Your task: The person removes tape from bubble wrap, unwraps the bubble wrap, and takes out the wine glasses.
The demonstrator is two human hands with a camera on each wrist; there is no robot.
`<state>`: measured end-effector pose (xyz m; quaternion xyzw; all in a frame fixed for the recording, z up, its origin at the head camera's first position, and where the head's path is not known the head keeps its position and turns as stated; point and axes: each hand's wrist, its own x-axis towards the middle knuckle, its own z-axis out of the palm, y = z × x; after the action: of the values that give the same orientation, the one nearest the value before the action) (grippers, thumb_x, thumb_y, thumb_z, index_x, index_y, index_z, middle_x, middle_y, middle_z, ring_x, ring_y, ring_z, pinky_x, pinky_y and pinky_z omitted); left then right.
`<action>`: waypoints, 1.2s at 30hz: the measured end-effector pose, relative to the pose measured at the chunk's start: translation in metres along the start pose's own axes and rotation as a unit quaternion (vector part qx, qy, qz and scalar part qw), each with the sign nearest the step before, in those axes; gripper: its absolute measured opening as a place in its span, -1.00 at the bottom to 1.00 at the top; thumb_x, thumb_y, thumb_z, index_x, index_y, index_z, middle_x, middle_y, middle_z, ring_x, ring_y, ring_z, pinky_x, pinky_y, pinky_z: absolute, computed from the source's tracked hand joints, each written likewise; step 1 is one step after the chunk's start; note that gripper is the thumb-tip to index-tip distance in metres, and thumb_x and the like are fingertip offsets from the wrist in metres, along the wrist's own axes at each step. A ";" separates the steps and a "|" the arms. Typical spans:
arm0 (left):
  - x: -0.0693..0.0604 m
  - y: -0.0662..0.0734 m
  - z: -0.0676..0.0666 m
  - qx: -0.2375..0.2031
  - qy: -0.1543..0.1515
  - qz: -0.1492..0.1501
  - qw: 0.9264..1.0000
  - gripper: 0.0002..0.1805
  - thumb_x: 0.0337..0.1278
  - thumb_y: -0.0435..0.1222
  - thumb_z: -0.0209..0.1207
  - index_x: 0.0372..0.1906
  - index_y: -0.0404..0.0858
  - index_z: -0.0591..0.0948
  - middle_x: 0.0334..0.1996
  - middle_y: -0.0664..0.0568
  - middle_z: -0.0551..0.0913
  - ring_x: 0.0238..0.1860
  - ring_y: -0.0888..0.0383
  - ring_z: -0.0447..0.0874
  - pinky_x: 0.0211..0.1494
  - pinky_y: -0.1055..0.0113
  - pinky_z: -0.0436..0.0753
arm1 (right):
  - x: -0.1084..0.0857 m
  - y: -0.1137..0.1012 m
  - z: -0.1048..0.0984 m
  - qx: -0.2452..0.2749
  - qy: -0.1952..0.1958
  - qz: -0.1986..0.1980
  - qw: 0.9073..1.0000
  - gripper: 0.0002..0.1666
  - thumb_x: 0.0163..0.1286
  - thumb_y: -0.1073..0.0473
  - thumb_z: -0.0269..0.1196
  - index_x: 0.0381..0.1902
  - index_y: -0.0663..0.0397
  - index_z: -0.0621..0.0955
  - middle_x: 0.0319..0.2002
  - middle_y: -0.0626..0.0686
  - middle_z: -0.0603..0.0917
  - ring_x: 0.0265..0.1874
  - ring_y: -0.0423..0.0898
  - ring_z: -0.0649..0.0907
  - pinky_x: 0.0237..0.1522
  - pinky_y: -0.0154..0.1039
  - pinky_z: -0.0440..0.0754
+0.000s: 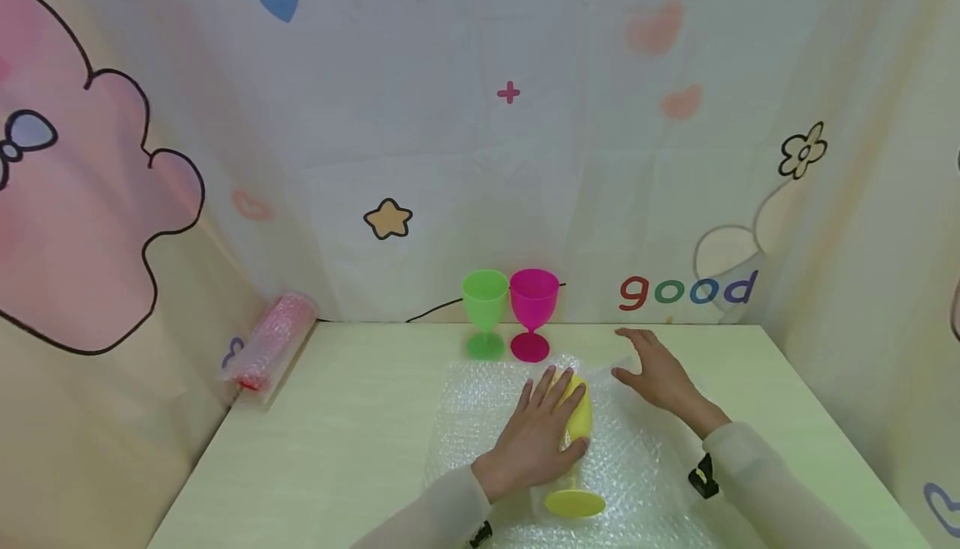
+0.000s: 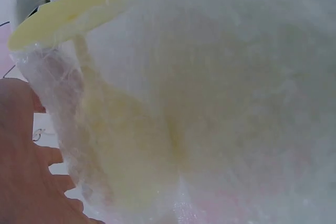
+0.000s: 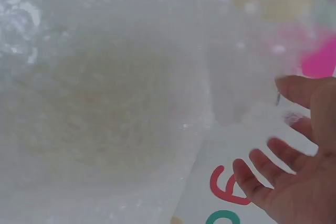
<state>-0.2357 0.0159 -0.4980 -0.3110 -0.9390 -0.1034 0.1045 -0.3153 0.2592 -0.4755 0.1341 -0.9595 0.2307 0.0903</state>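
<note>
A yellow plastic goblet (image 1: 576,501) lies on its side on a sheet of bubble wrap (image 1: 480,416), its round foot toward me. My left hand (image 1: 536,441) rests over its bowl and stem with the fingers spread. In the left wrist view, the goblet's bowl (image 2: 126,150) appears blurred through bubble wrap, while part of its foot (image 2: 68,17) sticks out bare. My right hand (image 1: 663,378) hovers at the wrap's upper right side, fingers parted. In the right wrist view, the right thumb (image 3: 296,90) is beside the wrap's edge; whether they touch, I cannot tell.
Behind the wrap, a green goblet (image 1: 485,303) and a pink goblet (image 1: 534,299) stand upright side by side. A wrapped pinkish bundle (image 1: 277,341) lies at the table's left back edge. A printed curtain (image 1: 450,141) encloses the table (image 1: 330,449).
</note>
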 end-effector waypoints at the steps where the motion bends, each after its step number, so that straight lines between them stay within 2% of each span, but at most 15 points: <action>1: 0.001 0.000 0.000 0.000 -0.001 0.004 1.000 -0.23 0.37 0.18 -0.10 0.57 0.01 0.08 0.61 0.04 -0.06 0.62 -0.03 -0.21 0.57 -0.11 0.09 | 0.001 -0.002 -0.001 -0.003 0.002 -0.016 1.000 -0.36 0.30 0.11 0.34 0.27 0.20 0.44 0.23 0.36 0.47 0.14 0.34 0.56 0.11 0.28 0.56; 3: 0.003 0.001 0.000 -0.002 -0.013 0.009 1.000 -0.24 0.38 0.20 -0.15 0.57 0.03 0.06 0.61 0.05 -0.08 0.62 -0.01 -0.24 0.58 -0.12 0.05 | 0.003 -0.005 -0.002 -0.009 -0.003 -0.030 0.999 -0.57 0.33 0.11 0.31 0.10 0.19 0.58 0.14 0.29 0.59 0.10 0.30 0.60 0.11 0.27 0.56; 5: 0.003 0.002 0.002 -0.003 -0.027 0.015 1.000 -0.24 0.39 0.23 -0.20 0.57 0.05 0.05 0.61 0.07 -0.10 0.62 0.00 -0.26 0.59 -0.12 0.02 | 0.004 -0.006 -0.001 -0.016 -0.012 -0.022 1.000 -0.69 0.37 0.09 0.27 -0.03 0.16 0.65 0.01 0.23 0.69 -0.02 0.23 0.67 0.03 0.22 0.62; 9: 0.002 0.003 0.006 0.007 -0.056 0.018 0.998 -0.26 0.38 0.27 -0.26 0.56 0.11 0.06 0.61 0.13 -0.14 0.62 0.03 -0.29 0.60 -0.10 -0.02 | 0.006 -0.003 0.001 -0.025 -0.032 0.018 0.999 -0.73 0.42 0.07 0.21 -0.12 0.14 0.67 -0.18 0.17 0.76 -0.27 0.06 0.72 -0.21 0.05 0.71; 12: 0.001 0.003 0.006 0.019 -0.056 0.016 0.998 -0.27 0.38 0.27 -0.25 0.55 0.12 0.10 0.61 0.13 -0.11 0.62 0.03 -0.26 0.60 -0.08 0.00 | 0.009 0.003 0.000 -0.036 -0.045 0.046 0.997 -0.72 0.43 0.07 0.19 -0.16 0.18 0.66 -0.26 0.17 0.76 -0.41 -0.02 0.68 -0.37 -0.06 0.69; 15: 0.001 0.003 0.006 0.027 -0.049 0.017 0.998 -0.28 0.39 0.25 -0.22 0.55 0.11 0.12 0.61 0.12 -0.08 0.62 0.03 -0.22 0.59 -0.07 0.03 | 0.012 0.010 -0.002 -0.052 -0.068 0.077 0.993 -0.68 0.43 0.07 0.16 -0.13 0.25 0.63 -0.27 0.20 0.74 -0.45 -0.02 0.65 -0.43 -0.10 0.65; 18: 0.001 0.002 0.007 0.023 -0.049 0.016 0.998 -0.28 0.39 0.24 -0.20 0.55 0.10 0.11 0.61 0.12 -0.09 0.62 0.03 -0.22 0.59 -0.07 0.03 | 0.012 0.015 -0.006 -0.055 -0.083 0.100 0.990 -0.59 0.42 0.09 0.15 0.02 0.35 0.54 -0.18 0.31 0.70 -0.37 0.09 0.67 -0.35 -0.01 0.65; 21: 0.001 0.002 0.008 0.019 -0.052 0.015 0.998 -0.28 0.39 0.23 -0.21 0.56 0.09 0.09 0.61 0.12 -0.11 0.62 0.02 -0.24 0.60 -0.06 0.03 | 0.008 0.012 -0.011 -0.055 -0.056 0.100 0.992 -0.46 0.39 0.12 0.17 0.17 0.41 0.40 -0.04 0.43 0.60 -0.24 0.23 0.66 -0.23 0.12 0.64; 23: 0.001 0.002 0.008 0.017 -0.052 0.016 0.998 -0.27 0.40 0.23 -0.21 0.56 0.09 0.08 0.61 0.11 -0.11 0.62 0.02 -0.24 0.59 -0.07 0.03 | 0.001 0.003 -0.016 -0.053 -0.017 0.087 0.995 -0.40 0.37 0.13 0.19 0.23 0.41 0.35 0.01 0.45 0.55 -0.19 0.27 0.65 -0.19 0.15 0.64; 25: 0.001 0.001 0.008 0.019 -0.050 0.017 0.998 -0.27 0.40 0.23 -0.20 0.56 0.09 0.08 0.61 0.11 -0.12 0.62 0.02 -0.24 0.59 -0.07 0.04 | -0.007 -0.010 -0.022 -0.045 0.019 0.061 0.997 -0.41 0.35 0.14 0.22 0.23 0.36 0.37 0.00 0.41 0.54 -0.25 0.22 0.64 -0.25 0.10 0.66; 28: 0.001 -0.001 0.009 0.022 -0.048 0.013 0.999 -0.27 0.39 0.23 -0.20 0.56 0.10 0.07 0.61 0.13 -0.14 0.62 0.02 -0.25 0.59 -0.07 0.04 | -0.021 -0.030 -0.028 -0.029 0.032 -0.008 0.999 -0.50 0.31 0.18 0.29 0.15 0.26 0.47 -0.04 0.27 0.59 -0.28 0.08 0.66 -0.33 -0.09 0.70; 30: 0.001 -0.003 0.009 0.026 -0.043 0.012 0.999 -0.27 0.40 0.23 -0.19 0.56 0.09 0.07 0.61 0.13 -0.14 0.62 0.03 -0.25 0.59 -0.07 0.06 | -0.030 -0.038 -0.028 -0.028 0.011 -0.064 0.998 -0.54 0.27 0.20 0.35 0.10 0.19 0.53 -0.04 0.18 0.61 -0.26 0.01 0.67 -0.37 -0.19 0.71; 32: 0.001 -0.004 0.010 0.029 -0.037 0.013 0.999 -0.27 0.39 0.22 -0.19 0.56 0.09 0.08 0.61 0.13 -0.14 0.62 0.03 -0.25 0.59 -0.07 0.06 | -0.039 -0.041 -0.023 -0.040 -0.026 -0.108 0.993 -0.51 0.22 0.17 0.40 0.09 0.16 0.56 0.03 0.15 0.61 -0.17 0.04 0.70 -0.26 -0.16 0.74; 34: 0.001 -0.005 0.011 0.027 -0.033 0.018 0.999 -0.27 0.39 0.22 -0.18 0.56 0.07 0.09 0.61 0.11 -0.13 0.62 0.02 -0.24 0.58 -0.08 0.07 | -0.048 -0.038 -0.016 -0.053 -0.075 -0.124 0.988 -0.39 0.19 0.09 0.43 0.17 0.14 0.54 0.16 0.17 0.57 -0.02 0.12 0.68 -0.09 -0.04 0.73; 36: 0.001 -0.005 0.011 0.023 -0.031 0.022 0.999 -0.26 0.39 0.21 -0.17 0.56 0.06 0.09 0.61 0.10 -0.12 0.62 0.00 -0.23 0.58 -0.09 0.07 | -0.055 -0.034 -0.009 -0.052 -0.134 -0.117 0.983 -0.22 0.14 -0.01 0.47 0.27 0.11 0.48 0.29 0.22 0.47 0.15 0.22 0.60 0.06 0.13 0.64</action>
<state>-0.2408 0.0150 -0.5093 -0.3322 -0.9368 -0.0699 0.0847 -0.2521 0.2461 -0.4662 0.2703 -0.9513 0.1480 -0.0055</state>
